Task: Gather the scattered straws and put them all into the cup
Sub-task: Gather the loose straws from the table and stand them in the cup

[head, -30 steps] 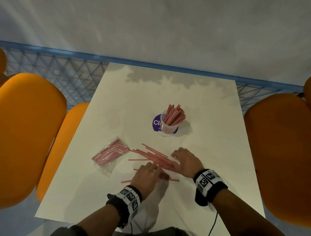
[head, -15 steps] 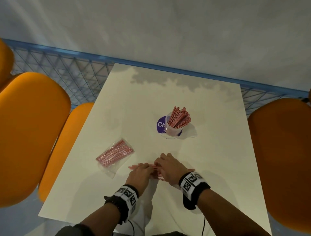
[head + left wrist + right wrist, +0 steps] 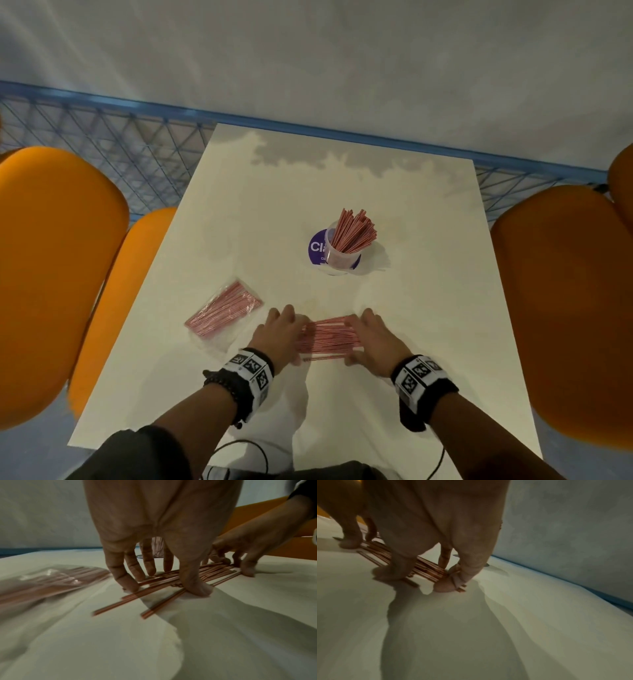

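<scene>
One loose pile of straws (image 3: pixel 328 339) – too many to count – is pressed flat on the counter (image 3: pixel 428 308) between two hands: left hand (image 3: pixel 279 334) and right hand (image 3: pixel 373 337), each grip spread, fingertips down. One cup (image 3: pixel 339 255) of straws stands beyond; one bag (image 3: pixel 222 313) lies left.

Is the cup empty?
No, the cup is already packed with red straws sticking out of its top.

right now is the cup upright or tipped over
Upright. The cup stands on its base on the table, mouth up, with straws fanning out above its rim.
</scene>
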{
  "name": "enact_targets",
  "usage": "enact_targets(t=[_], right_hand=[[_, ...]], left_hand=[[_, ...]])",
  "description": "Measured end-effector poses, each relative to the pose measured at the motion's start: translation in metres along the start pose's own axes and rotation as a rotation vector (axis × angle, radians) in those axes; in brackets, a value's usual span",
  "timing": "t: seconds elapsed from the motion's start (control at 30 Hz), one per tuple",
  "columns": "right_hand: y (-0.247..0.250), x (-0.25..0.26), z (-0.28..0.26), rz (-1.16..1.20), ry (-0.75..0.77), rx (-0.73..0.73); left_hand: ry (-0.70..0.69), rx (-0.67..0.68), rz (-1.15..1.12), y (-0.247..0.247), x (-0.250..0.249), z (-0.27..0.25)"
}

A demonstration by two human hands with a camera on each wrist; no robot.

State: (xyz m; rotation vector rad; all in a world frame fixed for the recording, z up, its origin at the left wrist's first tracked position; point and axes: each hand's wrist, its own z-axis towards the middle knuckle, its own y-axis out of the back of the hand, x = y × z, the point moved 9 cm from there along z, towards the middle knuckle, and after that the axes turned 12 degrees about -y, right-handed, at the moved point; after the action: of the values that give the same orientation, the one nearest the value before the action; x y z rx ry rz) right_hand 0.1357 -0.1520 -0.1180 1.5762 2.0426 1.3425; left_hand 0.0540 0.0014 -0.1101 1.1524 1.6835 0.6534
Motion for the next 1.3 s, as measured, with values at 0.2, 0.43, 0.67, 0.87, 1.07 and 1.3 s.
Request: enact_targets(t=[0.2, 0.43, 0.67, 0.87, 1.07, 1.3], right_hand=[[0.001, 0.022, 0.001, -0.014, -0.003, -0.054], [-0.007, 0.053, 0.007, -0.274, 0.141, -0.076], [-0.021, 0.076, 0.005, -0.299, 0.238, -0.07], [-0.036, 0.08, 0.0, -0.473, 0.245, -0.076], [-0.037, 0.08, -0.005, -0.602, 0.198, -0.074], [-0.018, 0.07, -0.002, -0.579, 0.198, -0.061]], left_hand=[[-0.042, -0.025, -0.023, -0.002, -0.014, 0.008], [0.008, -0.059, 0.067, 0.001, 0.002, -0.009], [-0.036, -0.021, 0.077, -0.005, -0.021, 0.002], [-0.022, 0.039, 0.17, -0.014, -0.03, 0.002], [-0.021, 0.051, 0.249, -0.011, -0.037, 0.006], [-0.109, 0.075, 0.319, 0.005, -0.038, 0.016]])
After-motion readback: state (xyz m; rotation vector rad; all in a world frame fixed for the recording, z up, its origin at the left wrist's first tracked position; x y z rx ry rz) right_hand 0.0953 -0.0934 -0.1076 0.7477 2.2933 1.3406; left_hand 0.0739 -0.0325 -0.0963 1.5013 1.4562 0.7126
